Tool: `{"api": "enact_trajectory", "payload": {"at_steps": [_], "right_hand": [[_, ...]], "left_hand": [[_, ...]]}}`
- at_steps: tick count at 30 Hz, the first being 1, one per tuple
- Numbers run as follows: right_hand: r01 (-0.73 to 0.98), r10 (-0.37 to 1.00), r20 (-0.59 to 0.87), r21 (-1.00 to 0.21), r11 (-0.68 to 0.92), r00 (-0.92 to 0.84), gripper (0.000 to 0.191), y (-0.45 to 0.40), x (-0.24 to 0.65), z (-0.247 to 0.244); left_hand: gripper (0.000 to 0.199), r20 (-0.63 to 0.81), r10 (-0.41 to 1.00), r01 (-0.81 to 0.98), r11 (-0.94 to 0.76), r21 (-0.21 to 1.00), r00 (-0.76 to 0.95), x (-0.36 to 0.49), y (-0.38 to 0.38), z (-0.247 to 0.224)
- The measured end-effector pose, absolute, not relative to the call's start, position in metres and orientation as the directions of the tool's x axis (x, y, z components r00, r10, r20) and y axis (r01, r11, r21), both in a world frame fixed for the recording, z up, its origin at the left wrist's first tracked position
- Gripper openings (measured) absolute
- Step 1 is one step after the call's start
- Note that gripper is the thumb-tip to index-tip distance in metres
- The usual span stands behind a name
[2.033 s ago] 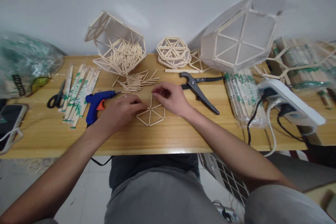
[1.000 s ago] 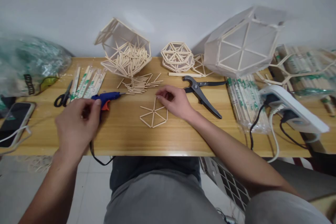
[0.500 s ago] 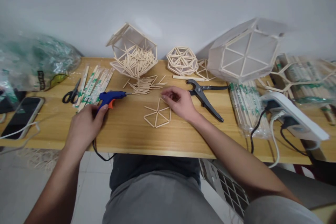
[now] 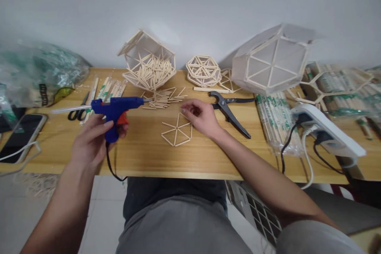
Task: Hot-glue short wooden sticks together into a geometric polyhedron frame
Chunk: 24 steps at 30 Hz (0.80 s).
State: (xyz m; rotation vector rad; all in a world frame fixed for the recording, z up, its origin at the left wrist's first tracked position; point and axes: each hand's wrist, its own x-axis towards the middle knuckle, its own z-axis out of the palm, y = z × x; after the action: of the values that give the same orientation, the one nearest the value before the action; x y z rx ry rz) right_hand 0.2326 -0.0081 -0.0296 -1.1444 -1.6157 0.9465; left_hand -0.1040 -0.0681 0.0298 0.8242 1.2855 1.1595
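Currently, your left hand (image 4: 93,137) is closed around the handle of the blue glue gun (image 4: 116,107), which is lifted above the worktop (image 4: 143,160). The nozzle points to the right, and a pale glue stick comes out from the back, passing over the scissors (image 4: 78,113). Your right hand (image 4: 203,117) is at the upper right side of the flat stick frame (image 4: 176,128), with its fingers bent together. I cannot tell if these fingers grip a stick or only touch it. The frame lies on the worktop between your two hands, and its sticks meet in the middle. Behind it is the pile of loose sticks (image 4: 163,100), just in front of the container of sticks (image 4: 154,71). The black pincers (image 4: 228,112) lie to the right of your right hand.
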Motion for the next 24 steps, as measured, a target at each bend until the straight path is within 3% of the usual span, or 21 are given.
{"api": "enact_trajectory", "payload": {"at_steps": [8,13,19,24], "right_hand": [[0.243,0.965,0.228,-0.936,0.254,-0.131,0.011,-0.008,0.234,-0.029],[0.268,0.964,0.228,-0.928,0.259,-0.140,0.011,-0.008,0.235,-0.031],[0.352,0.951,0.264,-0.885,0.304,-0.158,0.012,-0.008,0.234,-0.033],[0.443,0.920,0.334,-0.807,0.391,-0.203,0.013,0.001,0.233,-0.023]], "left_hand": [[0.026,-0.168,0.961,-0.073,0.188,0.980,0.218,-0.059,-0.015,0.044],[0.032,-0.272,0.870,0.024,0.288,0.957,0.412,-0.059,0.018,0.040],[0.036,-0.263,0.841,-0.003,0.301,0.954,0.472,-0.072,0.025,0.015],[0.043,-0.162,0.930,-0.073,0.197,0.978,0.331,-0.068,0.021,0.012]]}}
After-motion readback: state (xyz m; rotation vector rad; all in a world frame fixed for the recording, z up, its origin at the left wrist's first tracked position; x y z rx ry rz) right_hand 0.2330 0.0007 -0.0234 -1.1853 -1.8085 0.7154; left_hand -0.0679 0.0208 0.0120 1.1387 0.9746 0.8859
